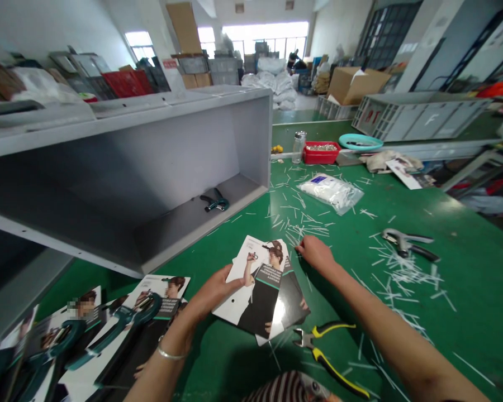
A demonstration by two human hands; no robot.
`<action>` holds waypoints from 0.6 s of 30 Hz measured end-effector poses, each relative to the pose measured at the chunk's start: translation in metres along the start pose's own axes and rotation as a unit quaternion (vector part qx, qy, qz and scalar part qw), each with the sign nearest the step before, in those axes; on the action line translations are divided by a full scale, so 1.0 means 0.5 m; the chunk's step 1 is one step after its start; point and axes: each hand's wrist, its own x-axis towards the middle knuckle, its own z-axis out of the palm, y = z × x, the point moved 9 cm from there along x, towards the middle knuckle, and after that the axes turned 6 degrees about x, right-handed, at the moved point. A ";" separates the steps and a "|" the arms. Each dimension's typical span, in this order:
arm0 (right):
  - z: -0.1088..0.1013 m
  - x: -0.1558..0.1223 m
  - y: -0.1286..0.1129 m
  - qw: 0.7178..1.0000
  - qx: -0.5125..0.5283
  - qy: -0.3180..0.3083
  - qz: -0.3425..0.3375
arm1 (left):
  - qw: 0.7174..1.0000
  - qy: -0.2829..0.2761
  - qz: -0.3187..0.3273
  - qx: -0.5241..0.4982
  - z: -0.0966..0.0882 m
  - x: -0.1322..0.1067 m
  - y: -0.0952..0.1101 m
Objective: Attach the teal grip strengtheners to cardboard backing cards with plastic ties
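Note:
My left hand grips a couple of overlapping printed cards by their left edge, thumb on top. The upper card shows a person and the words "adjustable grip strengthener". My right hand is closed on the table just right of the cards, at the edge of scattered thin white strips. Whatever its fingertips hold is hidden. Below the cards lie diagonal cutters with yellow and black handles, jaws toward the cards. At the lower left, teal hand grip strengtheners lie on more printed cards.
A large grey crate lies on its side at left, with one dark hand grip inside. A clear bag, red tray, glass jar and teal basin stand farther back. A grey-black hand grip lies right.

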 end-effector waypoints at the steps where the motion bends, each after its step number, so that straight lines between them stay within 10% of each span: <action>1: 0.004 0.011 0.006 1.000 0.001 -0.012 0.007 | 1.000 0.001 0.002 -0.021 -0.005 -0.004 0.000; 11: -0.037 0.000 0.074 0.962 0.202 -0.180 0.030 | 0.961 0.135 0.032 -0.240 -0.087 -0.085 -0.050; 18: -0.048 -0.043 0.088 0.926 0.357 -0.115 0.034 | 0.977 0.119 0.090 -0.155 -0.055 -0.056 0.008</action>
